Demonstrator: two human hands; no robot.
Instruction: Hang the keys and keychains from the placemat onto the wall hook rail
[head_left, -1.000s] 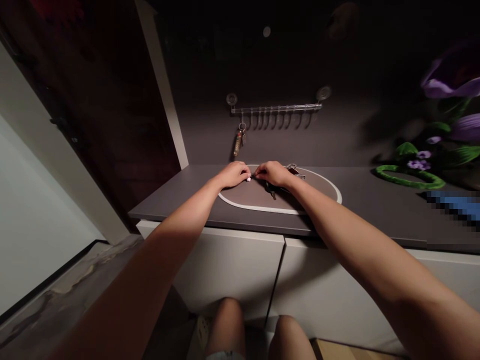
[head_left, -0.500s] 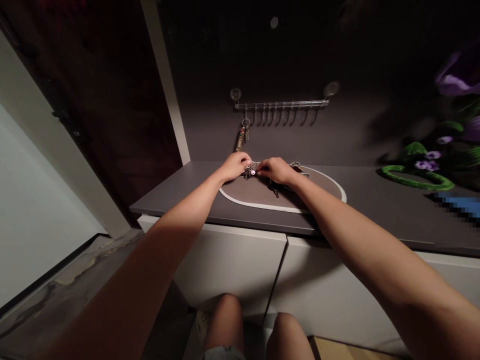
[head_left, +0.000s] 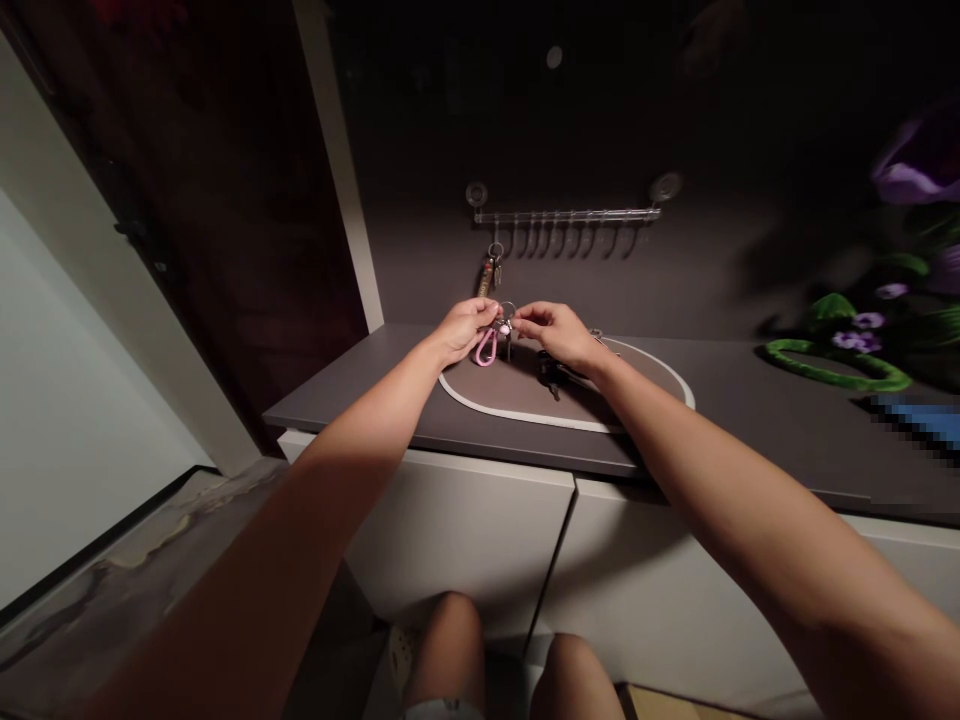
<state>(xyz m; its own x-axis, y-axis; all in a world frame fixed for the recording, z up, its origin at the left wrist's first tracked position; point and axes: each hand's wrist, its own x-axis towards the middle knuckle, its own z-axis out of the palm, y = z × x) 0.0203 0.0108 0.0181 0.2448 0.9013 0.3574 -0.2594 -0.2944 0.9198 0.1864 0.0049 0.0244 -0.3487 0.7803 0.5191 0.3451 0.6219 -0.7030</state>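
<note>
My left hand (head_left: 466,330) pinches a bunch of keys (head_left: 508,345) with a metal ring and a pink loop strap (head_left: 486,349), held above a brown oval mat (head_left: 495,392) with a white rim. From the other side, the fingertips of my right hand (head_left: 553,332) close on the same bunch near its ring. Dark keys (head_left: 553,388) lie on the mat under my right hand, partly hidden by it. Another key set with a brown tag (head_left: 485,278) hangs from the leftmost hook of a clear rack (head_left: 568,216) on the wall.
Green and purple fabric flowers (head_left: 857,335) and a green ring (head_left: 832,378) stand on the right of the grey counter (head_left: 757,430), with a blurred blue item (head_left: 922,415) nearby. White cabinet doors (head_left: 465,530) are below; a dark door is at left.
Both hands have lifted the bunch of keys slightly off the mat. The pink strap now hangs in view, and the ring shows upright between my hands.
</note>
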